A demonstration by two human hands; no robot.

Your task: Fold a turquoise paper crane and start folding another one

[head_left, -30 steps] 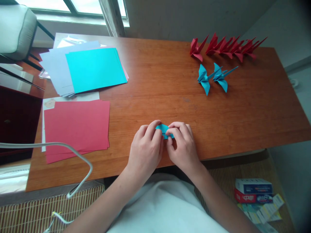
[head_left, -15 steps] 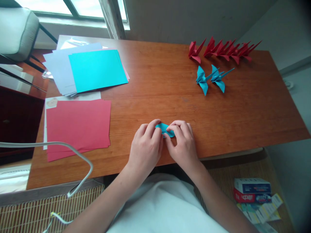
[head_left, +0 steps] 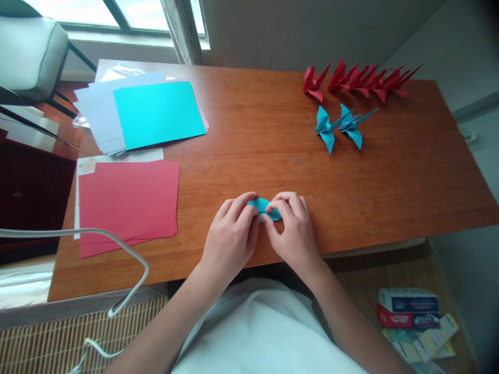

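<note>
A small folded piece of blue paper (head_left: 262, 205) lies between my hands near the table's front edge. My left hand (head_left: 234, 228) closes its fingers on the left end of it, hiding that end. At the right side, my right hand (head_left: 292, 223) pinches the paper between thumb and fingers. A slit or crease line runs along the paper's middle. Farther back on the right stand two blue paper cranes (head_left: 325, 129), and behind them a row of several red paper cranes (head_left: 353, 80).
Red paper sheets (head_left: 128, 202) are stacked at the left, with blue sheets (head_left: 159, 114) and white sheets (head_left: 99, 114) behind them. A pale cable (head_left: 132, 249) arches over the table's front left. Boxes (head_left: 407, 306) sit low at the right, and a chair (head_left: 31, 57) stands by the window.
My left hand has shifted very slightly to the left along the blue paper. The right hand keeps its pinch. The whole view has moved a little.
</note>
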